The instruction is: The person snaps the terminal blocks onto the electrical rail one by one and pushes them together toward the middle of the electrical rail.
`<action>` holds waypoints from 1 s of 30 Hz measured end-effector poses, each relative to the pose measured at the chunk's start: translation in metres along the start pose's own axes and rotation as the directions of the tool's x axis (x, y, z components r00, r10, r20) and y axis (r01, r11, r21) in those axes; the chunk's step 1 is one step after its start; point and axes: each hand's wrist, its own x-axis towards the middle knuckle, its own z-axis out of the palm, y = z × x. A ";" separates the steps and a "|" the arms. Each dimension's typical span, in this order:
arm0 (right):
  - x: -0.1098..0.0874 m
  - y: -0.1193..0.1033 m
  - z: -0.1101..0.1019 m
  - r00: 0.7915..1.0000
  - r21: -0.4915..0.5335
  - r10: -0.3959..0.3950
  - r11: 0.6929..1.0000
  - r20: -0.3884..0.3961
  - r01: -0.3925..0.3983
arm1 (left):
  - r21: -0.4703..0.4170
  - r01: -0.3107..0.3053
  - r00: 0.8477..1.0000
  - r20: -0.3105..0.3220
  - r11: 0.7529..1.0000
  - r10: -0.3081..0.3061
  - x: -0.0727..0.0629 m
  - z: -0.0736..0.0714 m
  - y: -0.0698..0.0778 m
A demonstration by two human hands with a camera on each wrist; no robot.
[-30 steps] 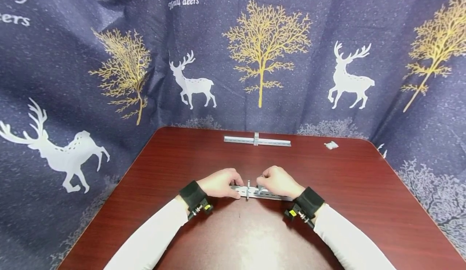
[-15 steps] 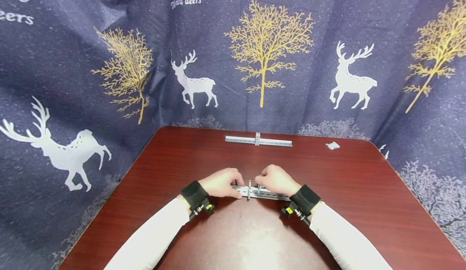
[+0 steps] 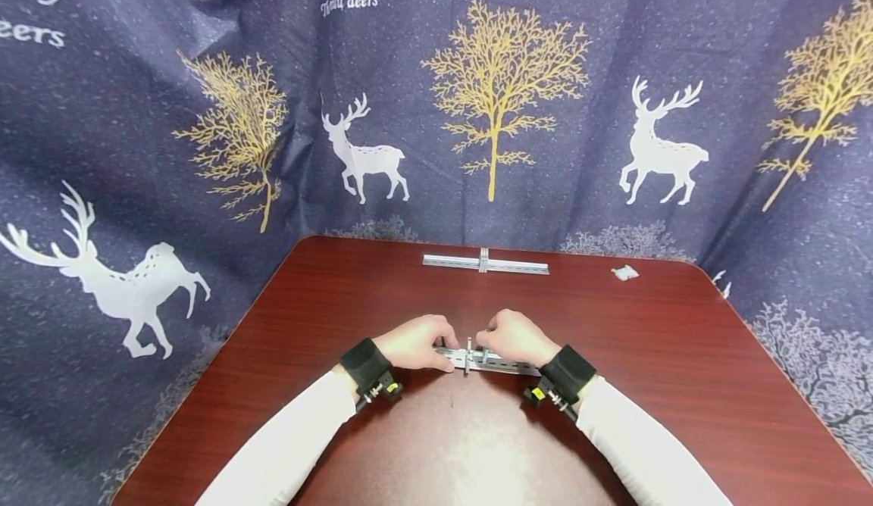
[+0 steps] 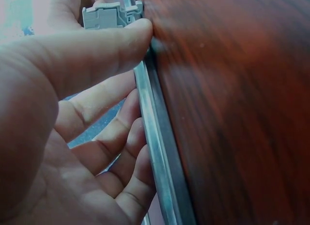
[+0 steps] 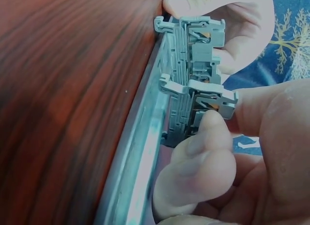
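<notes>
A slotted metal DIN rail lies across the table in front of me. My left hand grips its left part, with the thumb along the near edge and the fingers behind, as the left wrist view shows. Just right of that thumb a grey terminal block stands upright across the rail. My right hand pinches a second grey terminal block between thumb and fingers. This one sits at the rail, close beside the first and parallel to it, its hooked end over the near edge.
Towards the back of the red-brown table, another DIN rail carries grey terminal blocks at its middle. A loose grey piece lies at the back right. Behind the table hangs a dark blue printed cloth.
My right hand has edged left along the rail, bringing its terminal block nearer to the standing one. The left hand keeps its grip on the rail. The head view has shifted slightly.
</notes>
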 end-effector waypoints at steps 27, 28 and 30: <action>-0.012 -0.017 0.000 0.999 -0.063 0.009 0.998 0.039 -0.006 | 0.000 0.030 1.000 0.003 1.000 -0.030 0.000 0.002 -0.001; -0.012 -0.017 0.000 0.999 -0.063 0.007 0.998 0.037 -0.004 | 0.002 0.030 1.000 0.003 1.000 -0.030 0.000 0.002 -0.001; -0.012 -0.018 -0.001 0.999 -0.061 0.008 0.998 0.039 -0.005 | 0.004 0.028 1.000 0.000 1.000 -0.028 0.000 0.002 -0.001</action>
